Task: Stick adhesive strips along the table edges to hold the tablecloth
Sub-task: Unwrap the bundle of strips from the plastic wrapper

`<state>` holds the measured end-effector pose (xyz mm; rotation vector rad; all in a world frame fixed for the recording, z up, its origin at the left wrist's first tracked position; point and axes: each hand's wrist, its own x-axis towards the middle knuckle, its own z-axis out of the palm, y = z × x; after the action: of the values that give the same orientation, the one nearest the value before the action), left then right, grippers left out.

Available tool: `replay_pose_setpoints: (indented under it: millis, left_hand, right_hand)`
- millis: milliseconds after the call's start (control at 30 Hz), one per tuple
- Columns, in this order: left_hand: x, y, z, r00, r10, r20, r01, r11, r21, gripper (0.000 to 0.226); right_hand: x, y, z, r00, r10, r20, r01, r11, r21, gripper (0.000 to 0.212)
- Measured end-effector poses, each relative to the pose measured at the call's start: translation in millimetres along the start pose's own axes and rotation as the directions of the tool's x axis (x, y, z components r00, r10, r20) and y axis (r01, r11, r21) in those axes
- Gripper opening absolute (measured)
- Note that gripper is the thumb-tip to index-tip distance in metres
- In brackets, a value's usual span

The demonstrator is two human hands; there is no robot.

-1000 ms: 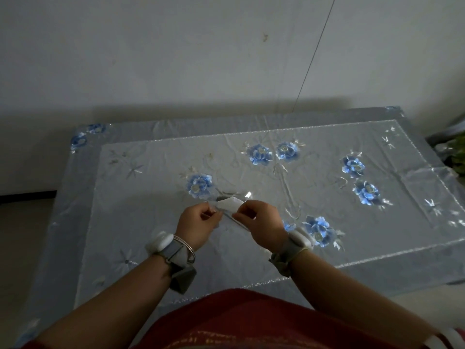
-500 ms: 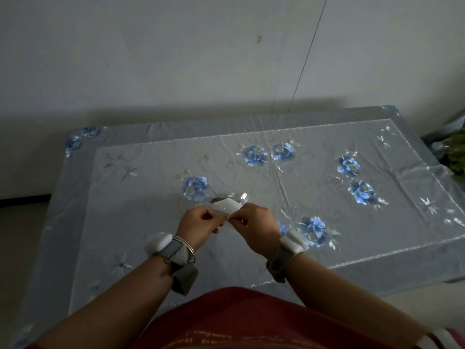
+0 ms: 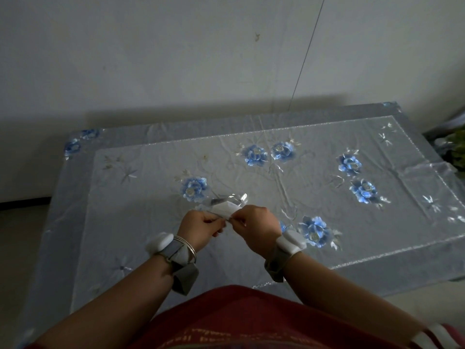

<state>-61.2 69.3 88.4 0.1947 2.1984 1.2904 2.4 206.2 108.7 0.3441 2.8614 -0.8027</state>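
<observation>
A pale sheer tablecloth (image 3: 151, 202) with blue embroidered flowers covers a low table. Above its near middle, my left hand (image 3: 198, 229) and my right hand (image 3: 256, 226) meet, fingers curled. Between them they pinch a small white adhesive strip (image 3: 225, 207) with a clear shiny film (image 3: 236, 199) sticking up from its far end. Both wrists wear grey straps with white devices. The fingertips hide the strip's near end.
A white wall stands right behind the table, with a thin cord (image 3: 305, 54) hanging down it. Green and white things (image 3: 455, 152) lie beyond the table's right end. The cloth's hem (image 3: 377, 258) runs along the near edge. My red clothing (image 3: 251, 321) fills the bottom.
Both hands have stayed together on the strip, and my right hand has shifted slightly left toward the left one. The camera view drifted a little.
</observation>
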Motion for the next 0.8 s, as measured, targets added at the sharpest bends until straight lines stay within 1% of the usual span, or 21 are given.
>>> replay_pose_setpoints:
  millis: [67,200,367,500,600,800]
  left_hand:
    - [2,0,-1,1.0,0.009,0.009,-0.009,1.0,0.027,0.028]
    - [5,4,-3,0.999,0.032,-0.005,-0.031,0.993,0.113,0.018]
    - [3,13,-3,0.998,0.065,0.001,-0.063,0.974,0.22,0.02]
    - [5,14,-5,0.999,0.048,-0.012,-0.045,0.978,0.202,0.016]
    - [5,14,-6,0.999,0.041,0.01,-0.042,0.975,0.219,0.016]
    - [2,21,-5,0.995,0.091,0.029,-0.095,0.953,0.286,0.018]
  right_hand:
    - [0,-1,1,1.0,0.018,-0.017,-0.018,1.0,0.007,0.023]
    - [3,-3,2,0.998,0.054,-0.022,-0.053,0.999,0.012,0.022]
    - [9,-1,0,0.993,0.113,-0.03,-0.113,0.994,0.011,0.021]
    - [10,-2,-2,0.995,0.095,-0.029,-0.096,0.995,-0.028,0.022]
    - [8,-3,-2,0.995,0.095,-0.035,-0.096,0.995,-0.03,0.023]
    - [7,-4,0,0.987,0.138,-0.081,-0.138,0.99,0.012,0.021]
